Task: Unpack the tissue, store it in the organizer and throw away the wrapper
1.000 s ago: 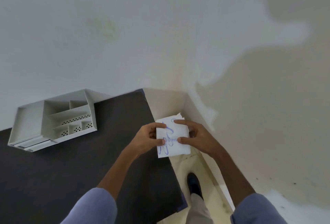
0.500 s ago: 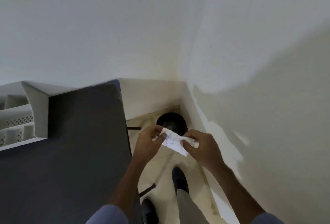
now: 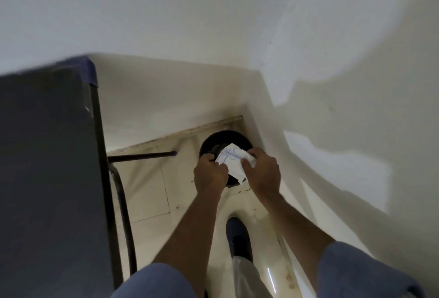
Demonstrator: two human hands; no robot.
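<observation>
Here, both hands are pinching the white wrapper with blue print: the left hand is gripping its left edge, the right hand its right edge, directly above the round black bin in the floor corner. Compared with the earlier frames, the view is tilting further downward; the organizer is no longer showing, and only the dark counter edge is remaining at left. A dark shoe is standing below.

The bin stands on the floor in the corner of the walls, right of the table; both hands hold the wrapper over it, left hand left, right hand right; a shoe rests nearer.
</observation>
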